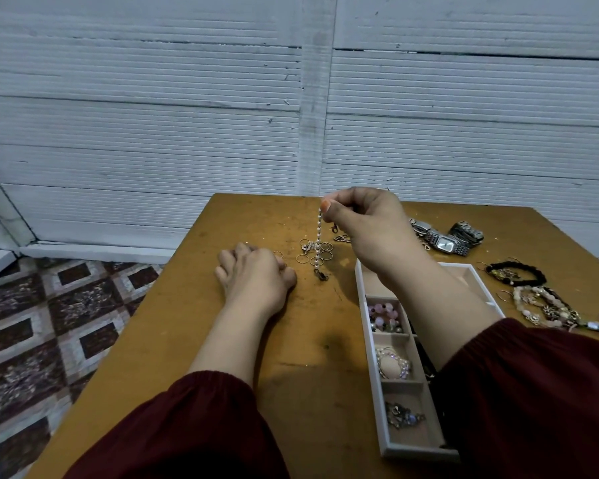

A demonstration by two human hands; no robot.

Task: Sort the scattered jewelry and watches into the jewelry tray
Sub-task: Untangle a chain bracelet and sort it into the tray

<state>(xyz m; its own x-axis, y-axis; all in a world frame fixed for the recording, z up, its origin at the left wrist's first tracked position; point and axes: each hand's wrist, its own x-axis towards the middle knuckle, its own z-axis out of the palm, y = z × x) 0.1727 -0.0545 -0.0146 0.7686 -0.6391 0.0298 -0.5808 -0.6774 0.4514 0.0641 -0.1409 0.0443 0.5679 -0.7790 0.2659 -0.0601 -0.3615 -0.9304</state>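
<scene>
Right hand (367,223) raised above the wooden table (308,340), pinching the top of a pearl bracelet (319,236) dangling over scattered rings (320,254). Left hand (256,276) resting curled on the table, possibly closed on something. White jewelry tray (370,340) under the right forearm; watches (445,236) beyond.

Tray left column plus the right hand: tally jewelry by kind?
Pink bead cluster: 1
Pearl-rimmed oval piece: 1
Dark metal charm piece: 1
Pearl chain, pinched by right hand: 1
Total: 4
</scene>
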